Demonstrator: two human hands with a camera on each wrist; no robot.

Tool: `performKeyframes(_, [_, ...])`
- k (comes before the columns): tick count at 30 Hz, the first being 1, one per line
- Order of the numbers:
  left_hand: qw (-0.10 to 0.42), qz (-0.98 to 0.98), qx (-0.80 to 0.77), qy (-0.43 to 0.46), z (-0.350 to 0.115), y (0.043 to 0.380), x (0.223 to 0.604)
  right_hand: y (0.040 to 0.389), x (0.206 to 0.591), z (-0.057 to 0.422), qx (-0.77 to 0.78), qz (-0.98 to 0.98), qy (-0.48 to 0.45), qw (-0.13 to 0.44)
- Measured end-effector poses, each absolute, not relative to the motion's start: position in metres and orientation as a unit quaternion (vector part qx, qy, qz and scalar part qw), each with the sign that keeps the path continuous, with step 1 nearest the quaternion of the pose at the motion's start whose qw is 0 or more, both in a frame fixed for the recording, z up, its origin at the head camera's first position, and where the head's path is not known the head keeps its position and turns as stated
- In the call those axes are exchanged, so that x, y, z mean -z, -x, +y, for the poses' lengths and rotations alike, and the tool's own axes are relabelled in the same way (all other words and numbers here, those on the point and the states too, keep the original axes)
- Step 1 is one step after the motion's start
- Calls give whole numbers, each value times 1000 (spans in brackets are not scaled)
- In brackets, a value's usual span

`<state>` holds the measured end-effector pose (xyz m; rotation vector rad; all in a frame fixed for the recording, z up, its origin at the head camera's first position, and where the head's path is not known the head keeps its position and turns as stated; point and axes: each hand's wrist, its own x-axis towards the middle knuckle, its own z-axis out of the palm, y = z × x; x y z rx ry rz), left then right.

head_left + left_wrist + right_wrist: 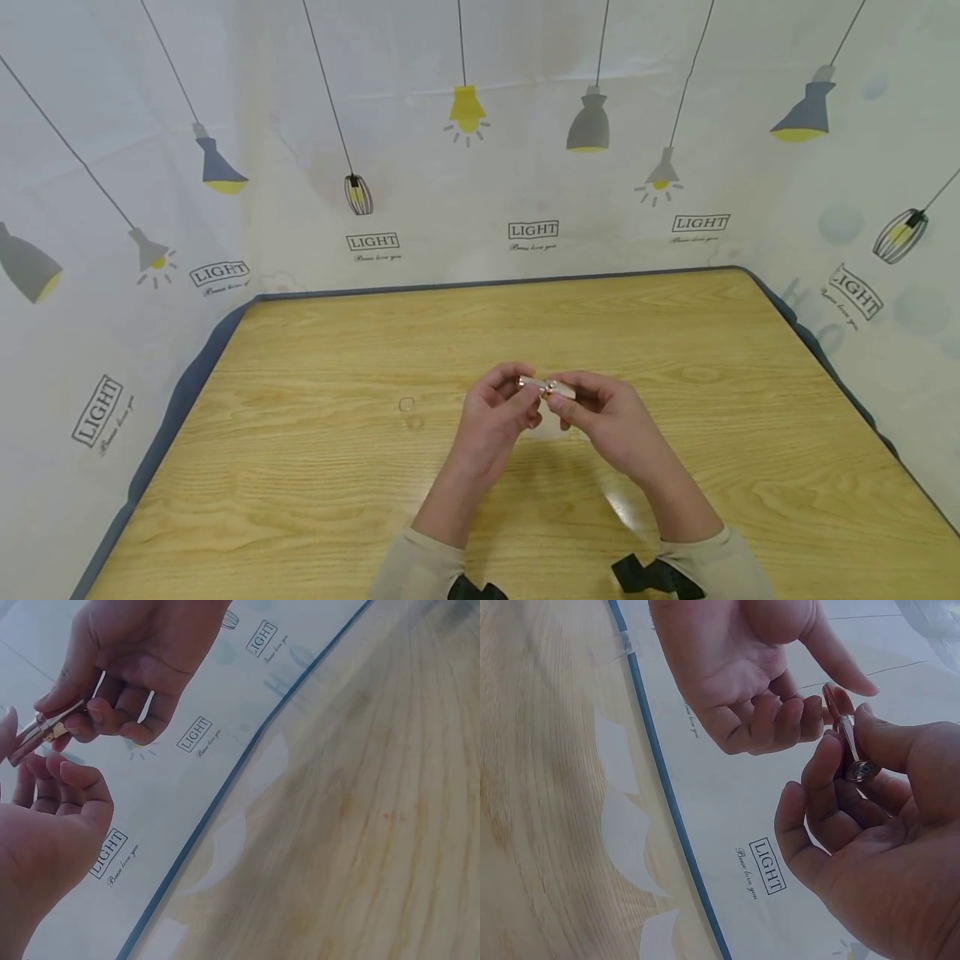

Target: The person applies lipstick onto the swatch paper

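In front of me both hands meet on a small shiny rose-gold tube [562,389] that looks like a lipstick tube. My left hand [487,421] pinches its left end between thumb and fingers. At the other end, my right hand [615,417] pinches it with thumb and forefinger. From the left wrist view, the tube [28,742] shows a narrower gold section between its two ends. The right wrist view shows its round end [861,772] facing out from the right hand. Fingers cover part of the tube.
The hands are over a wood-grain table [300,467] with a dark blue edge. A small thin outline [407,404] shows on the tabletop left of the hands. A pale sheet [420,200] printed with lamps surrounds the table. Black wrist mounts [656,577] sit at both sleeves.
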<state>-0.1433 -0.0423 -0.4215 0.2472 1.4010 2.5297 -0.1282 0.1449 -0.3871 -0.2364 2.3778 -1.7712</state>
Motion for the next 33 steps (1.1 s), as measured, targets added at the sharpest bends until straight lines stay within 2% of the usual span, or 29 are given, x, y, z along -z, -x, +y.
performKeyframes(16, [98, 477, -870, -77, -40, 141, 419, 127, 390, 146, 600, 790, 93, 86])
performKeyframes(33, [111, 461, -874, -110, -44, 142, 423, 127, 389, 146, 595, 794, 86, 88])
